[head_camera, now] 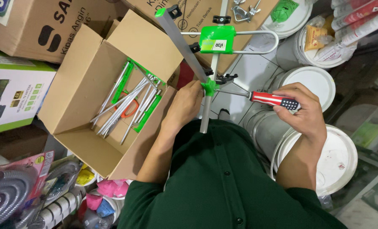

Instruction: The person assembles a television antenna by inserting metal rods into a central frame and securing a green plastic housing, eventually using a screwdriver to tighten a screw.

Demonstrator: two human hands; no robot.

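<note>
At centre frame, left hand (188, 104) is closed around the antenna frame (184, 44) just beside its green joint (209, 87). Right hand (304, 111) grips the red striped screwdriver (270, 99), shaft tip meeting that joint from the right. Left of the hands, open cardboard box (76, 80) holds loose metal rods (119, 108) and green plastic brackets (148, 112). White lidded buckets (337, 159) sit right.
</note>
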